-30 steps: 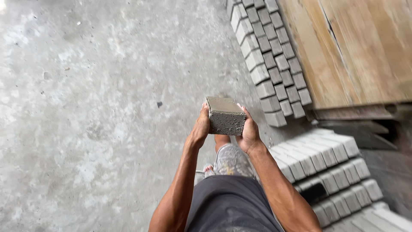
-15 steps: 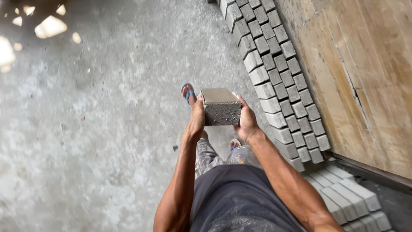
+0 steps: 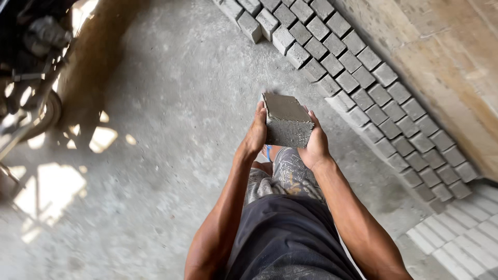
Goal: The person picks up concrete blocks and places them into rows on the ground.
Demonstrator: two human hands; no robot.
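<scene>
We hold a grey concrete block (image 3: 286,122) clamped between left hand (image 3: 256,134) and right hand (image 3: 315,147), palms pressing its ends. Block: rectangular, rough-faced, carried waist-high over the concrete floor (image 3: 155,155), near rows of laid blocks (image 3: 363,78).

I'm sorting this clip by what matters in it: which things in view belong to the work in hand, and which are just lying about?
In hand:
- grey rectangular concrete block, gripped between left hand and right hand
- rows of matching grey concrete blocks laid on the floor

Lying about:
- dark motorcycle at the upper left
- tan wooden board at the right
- pale concrete bricks at the lower right
</scene>
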